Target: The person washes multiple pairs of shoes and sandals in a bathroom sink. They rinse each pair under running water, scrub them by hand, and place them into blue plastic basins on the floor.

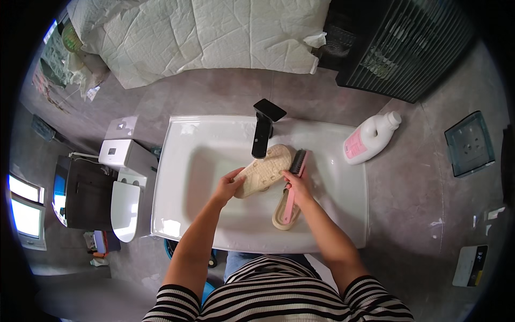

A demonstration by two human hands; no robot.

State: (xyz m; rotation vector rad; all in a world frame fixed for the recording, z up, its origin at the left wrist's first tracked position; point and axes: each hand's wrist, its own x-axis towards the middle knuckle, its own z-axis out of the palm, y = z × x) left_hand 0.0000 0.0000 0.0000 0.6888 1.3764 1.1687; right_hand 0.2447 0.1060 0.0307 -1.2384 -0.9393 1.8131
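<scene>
A cream slipper (264, 170) is held over the white sink basin (201, 177), its patterned face turned up. My left hand (229, 185) is closed on its near-left end. In my right hand (298, 184) is a pink scrub brush (290, 206) with dark bristles, gripped around its handle. The bristles sit just off the slipper's right end, and my right fingertips are close to the slipper's edge. A second cream slipper (279, 217) lies in the basin beneath the brush handle, partly hidden by it. The black faucet (261, 137) stands right above the held slipper.
A white detergent bottle (370, 138) with a pink label stands on the sink's right rim. A toilet (126, 198) is at the left. Behind the sink hangs a white quilted cover (214, 35), beside a dark ribbed panel (407, 48). A soap dish (470, 144) is on the right wall.
</scene>
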